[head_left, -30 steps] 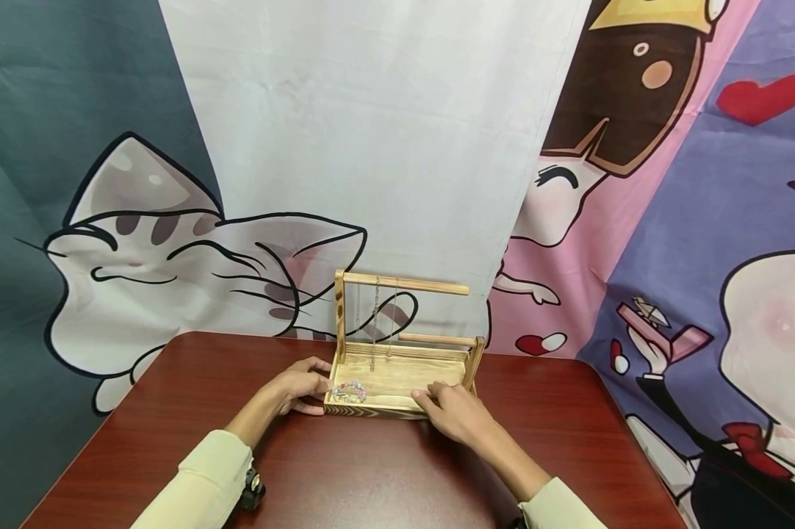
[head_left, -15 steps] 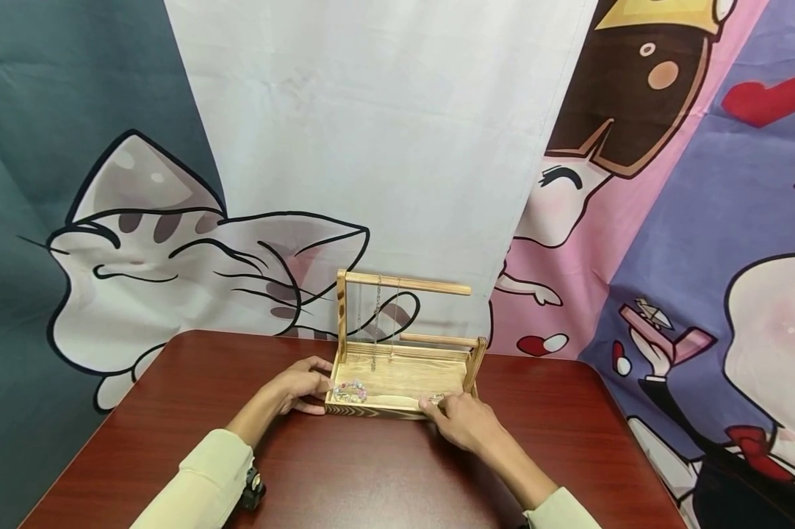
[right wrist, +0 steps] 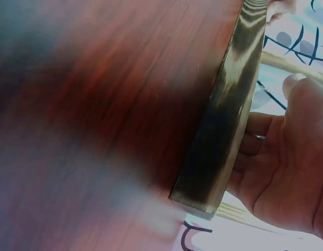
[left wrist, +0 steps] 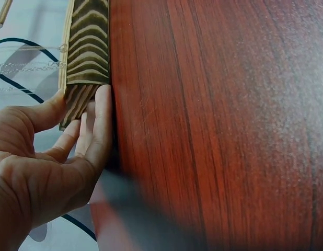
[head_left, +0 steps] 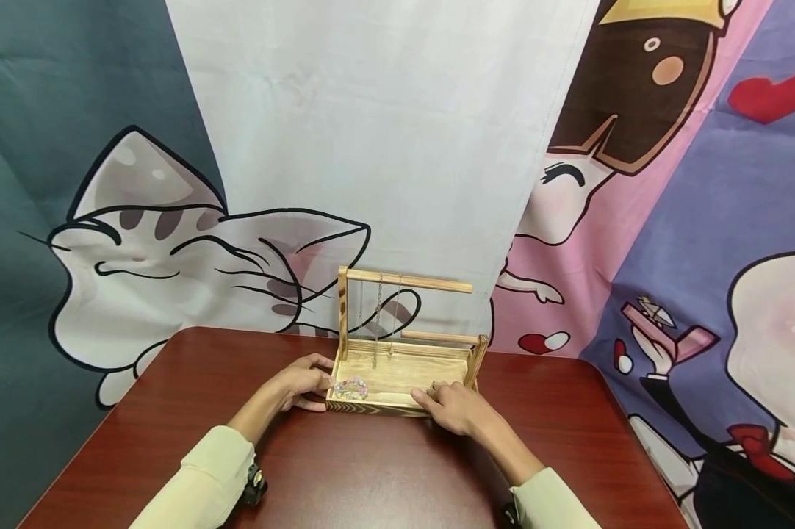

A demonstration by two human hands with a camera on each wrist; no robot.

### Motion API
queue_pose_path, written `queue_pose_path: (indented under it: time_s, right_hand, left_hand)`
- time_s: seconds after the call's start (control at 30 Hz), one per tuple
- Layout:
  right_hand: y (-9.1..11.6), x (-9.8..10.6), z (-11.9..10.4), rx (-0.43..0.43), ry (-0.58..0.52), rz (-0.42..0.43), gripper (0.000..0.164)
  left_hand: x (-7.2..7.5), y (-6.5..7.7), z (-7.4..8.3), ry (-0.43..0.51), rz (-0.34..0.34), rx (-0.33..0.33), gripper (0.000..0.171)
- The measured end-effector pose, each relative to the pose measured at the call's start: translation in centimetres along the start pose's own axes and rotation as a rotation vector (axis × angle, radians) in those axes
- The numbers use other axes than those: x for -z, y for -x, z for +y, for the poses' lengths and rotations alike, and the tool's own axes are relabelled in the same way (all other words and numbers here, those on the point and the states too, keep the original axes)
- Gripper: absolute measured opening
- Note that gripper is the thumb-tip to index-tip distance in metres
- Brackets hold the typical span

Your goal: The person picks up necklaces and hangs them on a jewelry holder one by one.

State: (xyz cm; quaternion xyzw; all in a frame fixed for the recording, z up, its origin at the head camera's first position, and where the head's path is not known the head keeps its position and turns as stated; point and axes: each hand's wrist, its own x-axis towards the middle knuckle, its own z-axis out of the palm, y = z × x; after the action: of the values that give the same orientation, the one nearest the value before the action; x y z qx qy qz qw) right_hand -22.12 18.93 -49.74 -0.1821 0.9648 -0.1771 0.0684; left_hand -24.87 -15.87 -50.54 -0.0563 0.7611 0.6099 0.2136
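Note:
A wooden jewelry stand (head_left: 397,413) with a shallow tray base stands on the table, seen in the head view. Around the tray's left end, my left hand (head_left: 303,383) has its thumb at the upper edge and fingers against the end, as the left wrist view shows. A beaded bracelet (head_left: 351,389) lies in the tray's left front corner. My right hand (head_left: 455,405) reaches over the front wall near the right end. Its thumb stands apart from the fingers, whose tips are hidden behind the wall; a small shiny piece (right wrist: 260,136) shows among them.
Thin necklaces (head_left: 378,323) hang from the stand's upper bar (head_left: 430,282). A lower bar (head_left: 440,337) runs behind at the right. The reddish-brown table (head_left: 371,477) extends in front. Behind it hangs a printed cloth (head_left: 371,147) with cartoon figures.
My right hand dipped toward the tray's right end, where small shiny pieces showed by the fingers, then came back slightly left. My left hand stays at the tray's left end.

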Motion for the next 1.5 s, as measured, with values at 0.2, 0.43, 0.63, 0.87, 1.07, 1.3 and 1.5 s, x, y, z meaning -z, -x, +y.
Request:
queue_pose_path:
  time_s: [0.2,0.43,0.63,0.87,1.07,1.3,1.5]
  right_hand:
    - [-1.5,-0.4,-0.3,0.049,0.044,-0.069,0.074]
    - [-3.5,-0.9,-1.0,0.100,0.075,-0.058,0.063]
    - [-4.7,-1.1,-1.7,0.112,0.092,-0.053,0.060]
    - [-5.0,-1.0,-1.1,0.149,0.036,-0.041,0.055]
    - [-4.9,-0.7,0.4,0.218,-0.054,0.045,0.036]
    - [-5.0,-0.2,0.9,0.173,-0.012,0.185,0.020]
    - [-6.2,-1.2,2.6,0.170,-0.017,0.265,0.019]
  left_hand:
    - [0.0,0.1,0.1,-0.002,-0.005,-0.001,0.050]
    - [0.2,0.1,0.3,0.000,-0.015,0.000,0.049]
    - [0.2,0.0,0.5,-0.001,-0.015,-0.004,0.050]
    - [0.2,0.0,0.5,-0.002,-0.013,-0.003,0.050]
    - [0.2,0.0,0.2,0.001,-0.014,0.001,0.050]
    - [0.2,0.0,0.3,-0.003,-0.012,0.000,0.051]
    - [0.2,0.0,0.2,0.000,-0.012,0.001,0.051]
